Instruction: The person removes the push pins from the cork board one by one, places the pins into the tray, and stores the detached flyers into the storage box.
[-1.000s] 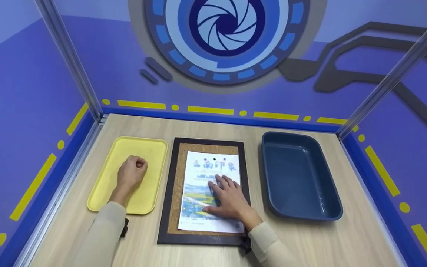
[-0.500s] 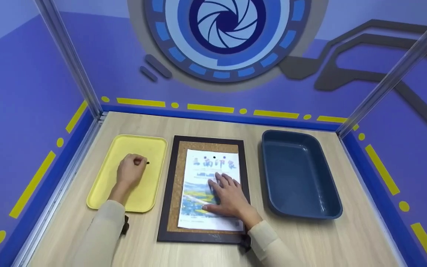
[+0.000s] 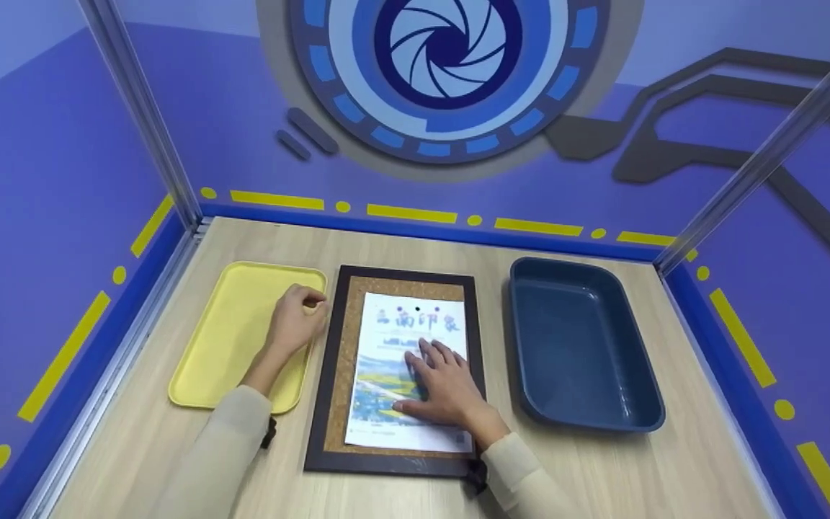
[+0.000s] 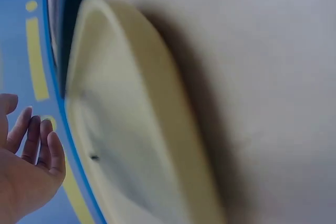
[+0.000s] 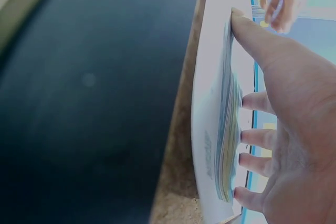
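Note:
My left hand is over the right rim of the yellow tray, fingers loosely curved. In the left wrist view, the fingers show with nothing visible between them, and a small dark speck is on the tray. My right hand rests with spread fingers on a printed poster sheet, which lies on a dark-framed cork board. In the right wrist view, the thumb and fingertips touch the sheet. Three small dots, a black dot between two purple ones, line the sheet's top.
A deep dark blue bin stands on the wooden table to the right of the board. Purple printed panels close in the back and sides, with metal posts at the corners.
My left hand has moved right, from the middle of the yellow tray to its right rim. A dark speck showed beside its fingertips half a second ago. The right hand stays put.

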The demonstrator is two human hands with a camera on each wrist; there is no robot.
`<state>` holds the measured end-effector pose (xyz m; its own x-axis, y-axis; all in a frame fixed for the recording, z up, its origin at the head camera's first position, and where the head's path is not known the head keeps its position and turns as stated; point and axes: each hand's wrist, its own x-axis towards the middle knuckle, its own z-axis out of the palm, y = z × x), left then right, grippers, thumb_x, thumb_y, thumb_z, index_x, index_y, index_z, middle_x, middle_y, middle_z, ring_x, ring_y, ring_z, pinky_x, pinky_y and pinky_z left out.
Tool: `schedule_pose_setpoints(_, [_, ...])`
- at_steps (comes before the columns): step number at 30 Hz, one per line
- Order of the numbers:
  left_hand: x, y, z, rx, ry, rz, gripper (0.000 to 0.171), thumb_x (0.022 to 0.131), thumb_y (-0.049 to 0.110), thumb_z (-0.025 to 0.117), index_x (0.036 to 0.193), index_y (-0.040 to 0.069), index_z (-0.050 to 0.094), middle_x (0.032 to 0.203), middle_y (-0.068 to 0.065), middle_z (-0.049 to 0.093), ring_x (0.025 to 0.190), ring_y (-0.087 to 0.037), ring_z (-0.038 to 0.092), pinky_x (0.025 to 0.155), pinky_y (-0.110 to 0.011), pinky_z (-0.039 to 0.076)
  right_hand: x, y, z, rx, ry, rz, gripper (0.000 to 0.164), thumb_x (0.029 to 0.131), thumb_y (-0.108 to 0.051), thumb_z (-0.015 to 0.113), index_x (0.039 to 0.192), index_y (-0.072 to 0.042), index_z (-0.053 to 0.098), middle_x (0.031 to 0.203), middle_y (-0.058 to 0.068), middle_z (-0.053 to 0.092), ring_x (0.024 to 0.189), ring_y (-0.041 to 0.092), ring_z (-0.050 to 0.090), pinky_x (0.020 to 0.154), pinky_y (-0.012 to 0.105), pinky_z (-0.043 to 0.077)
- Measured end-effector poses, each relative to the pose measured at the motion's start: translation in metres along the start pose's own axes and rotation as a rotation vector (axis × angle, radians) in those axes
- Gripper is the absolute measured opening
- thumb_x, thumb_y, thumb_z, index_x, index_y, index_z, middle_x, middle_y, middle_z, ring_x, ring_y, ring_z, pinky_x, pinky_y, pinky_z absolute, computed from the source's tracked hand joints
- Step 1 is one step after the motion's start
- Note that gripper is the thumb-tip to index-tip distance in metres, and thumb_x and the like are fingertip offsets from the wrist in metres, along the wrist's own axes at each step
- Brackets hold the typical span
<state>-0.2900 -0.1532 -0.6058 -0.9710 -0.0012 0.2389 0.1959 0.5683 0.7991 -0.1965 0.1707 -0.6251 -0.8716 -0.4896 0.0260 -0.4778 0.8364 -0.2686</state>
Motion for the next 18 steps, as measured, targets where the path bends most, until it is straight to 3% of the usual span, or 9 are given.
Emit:
schedule_pose_setpoints(7, [0.004,0.032,0.038,-0.031,-0.097,0.067,0.021,0.099,0.017,0.076,0.111,0.0,0.073,0.107,-0.016,0.064,0.099,-0.031,0.065,0.087,-0.045,0.055,0.0,0.001,0.0,-0.008,0.011,-0.007,0.094,0.087,-0.079,0.066,0.157,-0.018,0.052,0.166,0.017,0.039,0.152,0.043,0.035,0.117,0.066,0.032])
schedule_pose_setpoints(13, [0.005,0.043,0.067,-0.011,-0.146,0.08,0.025,0.097,0.018,0.08,0.112,-0.001,0.073,0.106,-0.013,0.063,0.098,-0.03,0.066,0.088,-0.042,0.056,0.0,-0.002,-0.002,-0.013,-0.012,0.005,0.095,0.087,-0.08,0.065,0.158,-0.018,0.052,0.167,0.016,0.038,0.153,0.042,0.034,0.117,0.066,0.032])
schedule_pose_setpoints(18, [0.009,0.049,0.083,0.002,-0.162,0.099,0.026,0.097,0.017,0.079,0.115,-0.001,0.072,0.11,-0.014,0.066,0.105,-0.031,0.066,0.094,-0.045,0.055,0.001,-0.001,-0.003,-0.027,-0.009,0.007,0.093,0.087,-0.078,0.066,0.157,-0.019,0.053,0.166,0.017,0.04,0.152,0.042,0.035,0.116,0.066,0.034])
